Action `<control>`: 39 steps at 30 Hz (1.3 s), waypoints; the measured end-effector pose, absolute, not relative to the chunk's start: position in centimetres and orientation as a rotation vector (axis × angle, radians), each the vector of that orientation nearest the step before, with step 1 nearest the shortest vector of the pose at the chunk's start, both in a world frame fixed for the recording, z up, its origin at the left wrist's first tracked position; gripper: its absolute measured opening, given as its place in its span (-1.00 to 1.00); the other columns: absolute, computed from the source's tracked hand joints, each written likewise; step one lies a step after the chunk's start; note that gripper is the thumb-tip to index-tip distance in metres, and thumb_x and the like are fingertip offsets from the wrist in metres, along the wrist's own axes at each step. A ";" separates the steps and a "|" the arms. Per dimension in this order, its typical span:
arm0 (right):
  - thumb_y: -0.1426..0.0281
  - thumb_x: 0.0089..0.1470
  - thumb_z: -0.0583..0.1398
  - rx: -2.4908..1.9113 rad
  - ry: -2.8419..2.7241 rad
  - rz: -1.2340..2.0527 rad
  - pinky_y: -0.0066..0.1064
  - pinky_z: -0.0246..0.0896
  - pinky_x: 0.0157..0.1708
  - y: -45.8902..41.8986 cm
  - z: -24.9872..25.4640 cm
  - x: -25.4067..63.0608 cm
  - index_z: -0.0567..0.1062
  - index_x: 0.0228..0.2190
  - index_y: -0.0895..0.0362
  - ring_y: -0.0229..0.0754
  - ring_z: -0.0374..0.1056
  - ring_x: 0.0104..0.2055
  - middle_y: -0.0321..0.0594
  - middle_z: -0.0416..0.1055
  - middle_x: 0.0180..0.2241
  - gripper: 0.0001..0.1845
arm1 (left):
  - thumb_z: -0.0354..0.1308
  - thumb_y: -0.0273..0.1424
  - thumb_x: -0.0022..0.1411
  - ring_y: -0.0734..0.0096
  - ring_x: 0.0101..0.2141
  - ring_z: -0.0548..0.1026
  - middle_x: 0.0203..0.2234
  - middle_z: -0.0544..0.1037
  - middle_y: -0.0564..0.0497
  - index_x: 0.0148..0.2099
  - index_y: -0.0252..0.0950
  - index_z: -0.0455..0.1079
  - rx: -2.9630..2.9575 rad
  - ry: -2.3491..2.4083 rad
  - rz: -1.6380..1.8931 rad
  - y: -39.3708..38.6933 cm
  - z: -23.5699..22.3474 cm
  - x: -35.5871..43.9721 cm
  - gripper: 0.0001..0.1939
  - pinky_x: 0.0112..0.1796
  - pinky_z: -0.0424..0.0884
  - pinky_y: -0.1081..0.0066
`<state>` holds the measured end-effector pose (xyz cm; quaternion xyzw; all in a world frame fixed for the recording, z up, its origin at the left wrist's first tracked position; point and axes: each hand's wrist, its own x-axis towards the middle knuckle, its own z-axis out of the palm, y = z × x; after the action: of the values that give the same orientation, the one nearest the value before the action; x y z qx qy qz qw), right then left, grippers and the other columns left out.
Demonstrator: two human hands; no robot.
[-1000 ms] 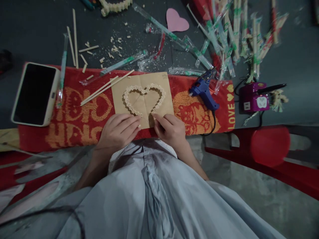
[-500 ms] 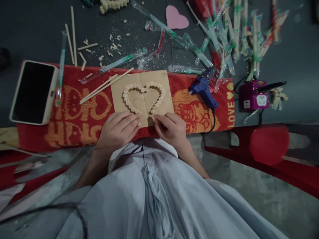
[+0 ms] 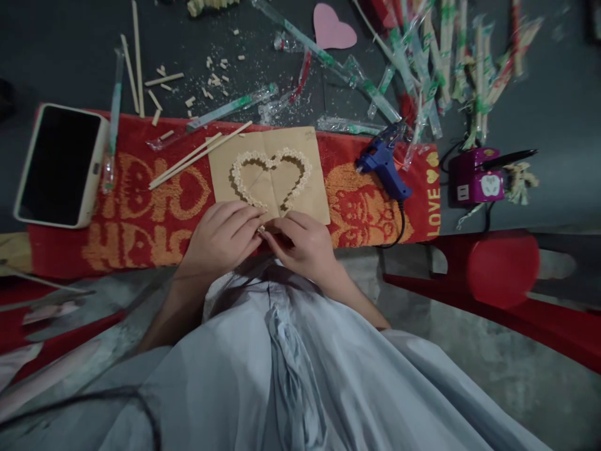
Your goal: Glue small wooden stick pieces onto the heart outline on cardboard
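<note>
— What's spreading out underneath?
— A red towel (image 3: 340, 150), and a brown card (image 3: 277, 185) is lying on it, bearing a heart outline (image 3: 256, 158) of pale bits.
— And the hands?
— The left hand (image 3: 223, 238) is gripping a small pale piece (image 3: 261, 230) near the heart's open tip. The right hand (image 3: 303, 244) is bending its fingertips against it; whether it's gripping too, I can't tell.

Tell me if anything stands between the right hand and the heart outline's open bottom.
Nothing loose shows between the right hand and the open bottom of the heart outline; only the left hand sits close, at the opening's left side.
</note>
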<state>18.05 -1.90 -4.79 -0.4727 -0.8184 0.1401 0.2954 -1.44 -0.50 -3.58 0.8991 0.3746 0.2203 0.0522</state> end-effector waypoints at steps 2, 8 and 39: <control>0.27 0.33 0.07 -1.288 -2.205 0.397 -0.43 0.15 -0.41 -1.9 -4.7 18.0 0.56 -0.33 0.17 -0.24 0.34 -0.40 -0.20 0.47 -0.46 -0.66 | 0.09 -0.41 0.35 0.14 -0.06 0.55 -0.12 0.64 -0.14 -0.02 -0.31 0.50 2.744 1.154 0.649 -0.5 -3.5 -1.4 -0.77 -0.05 0.47 0.15; 0.29 0.32 0.05 -1.336 -2.208 0.467 -0.41 0.17 -0.37 -2.0 -4.6 17.9 0.56 -0.30 0.19 -0.20 0.38 -0.35 -0.15 0.49 -0.42 -0.66 | 0.07 -0.44 0.35 0.13 -0.05 0.55 -0.11 0.64 -0.13 0.01 -0.27 0.50 2.737 1.157 0.650 -0.6 -3.5 -1.2 -0.75 -0.05 0.48 0.13; 0.27 0.33 0.10 -1.288 -2.103 0.359 -0.43 0.28 -0.30 -2.1 -5.7 17.8 0.55 -0.25 0.16 -0.21 0.41 -0.32 -0.16 0.51 -0.40 -0.72 | 0.06 -0.47 0.35 0.17 -0.09 0.56 -0.13 0.65 -0.11 0.00 -0.30 0.50 2.720 1.176 0.685 -0.4 -3.6 -1.3 -0.74 -0.06 0.47 0.17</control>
<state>17.80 -2.08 -5.73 -0.4897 -0.7997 0.1366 0.3194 -1.26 -0.39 -3.64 0.8932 0.3861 0.2249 0.0502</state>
